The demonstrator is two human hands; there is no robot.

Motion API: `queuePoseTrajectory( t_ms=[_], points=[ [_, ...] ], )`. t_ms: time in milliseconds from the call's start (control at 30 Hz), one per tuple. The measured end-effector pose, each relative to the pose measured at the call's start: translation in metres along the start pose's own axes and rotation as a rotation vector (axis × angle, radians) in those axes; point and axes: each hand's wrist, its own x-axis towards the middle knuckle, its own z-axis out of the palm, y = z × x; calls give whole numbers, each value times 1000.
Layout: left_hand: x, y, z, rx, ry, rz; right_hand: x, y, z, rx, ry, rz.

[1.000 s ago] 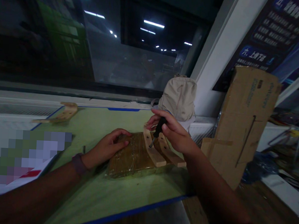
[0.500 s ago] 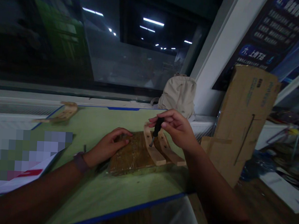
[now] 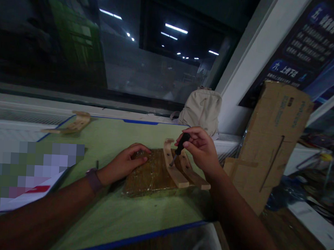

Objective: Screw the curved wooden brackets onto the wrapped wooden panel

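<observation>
My right hand point(image 3: 201, 147) grips a screwdriver point(image 3: 183, 141) by its black handle, and the metal shaft slants down to a hole in a pale curved wooden piece point(image 3: 175, 172). A second curved wooden piece point(image 3: 194, 175) with dark holes lies just to its right. Both pieces extend across a brown board point(image 3: 144, 178) that looks wrapped in clear film. My left hand point(image 3: 128, 160) lies on the board's left part, thumb and fingers apart, holding nothing. A band circles the left wrist.
Beneath everything is a green table top point(image 3: 106, 220) with blue edging. Another curved wooden piece point(image 3: 77, 124) lies at its far left corner, and papers point(image 3: 40, 187) are on the left. A beige backpack point(image 3: 203, 108) leans by the window; tall cardboard point(image 3: 275, 134) stands at right.
The screwdriver's handle now leans more to the right, with its tip still at the same wooden piece. My left hand stays on the board. The whole view has shifted slightly.
</observation>
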Motion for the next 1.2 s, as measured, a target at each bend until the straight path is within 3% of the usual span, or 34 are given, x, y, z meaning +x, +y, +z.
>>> queuePoseTrajectory(
  t_ms=[100, 200, 300, 367, 433, 567, 800, 933, 1000, 1067, 1200],
  points=[
    [0, -1, 0, 3, 10, 5, -2, 3, 0, -170, 160, -86],
    [-1, -2, -1, 15, 4, 10, -3, 0, -5, -251, 27, -106],
    [0, -3, -1, 16, -3, 13, -3, -4, -6, -97, -147, -2],
    [0, -3, -1, 8, 2, 9, -3, -6, -1, 9, -148, 40],
    [1, -3, 0, 8, 10, 4, -3, -4, 4, 37, -66, 20],
    [0, -2, 0, 11, 18, -9, -3, -1, 4, -68, 68, -49],
    [0, -3, 0, -11, 27, -27, -4, -8, 4, 71, -88, -4],
    [0, -5, 1, -15, 16, -21, -6, -5, 8, -192, 150, -88],
    [0, -5, 1, -21, 24, -13, -6, -4, 4, -368, 182, -161],
    [0, -5, 1, -19, 31, -4, -5, -6, -2, -398, 58, -166],
    [0, -3, 1, -24, 11, -34, -2, -11, -7, -153, -247, -27]
  ],
)
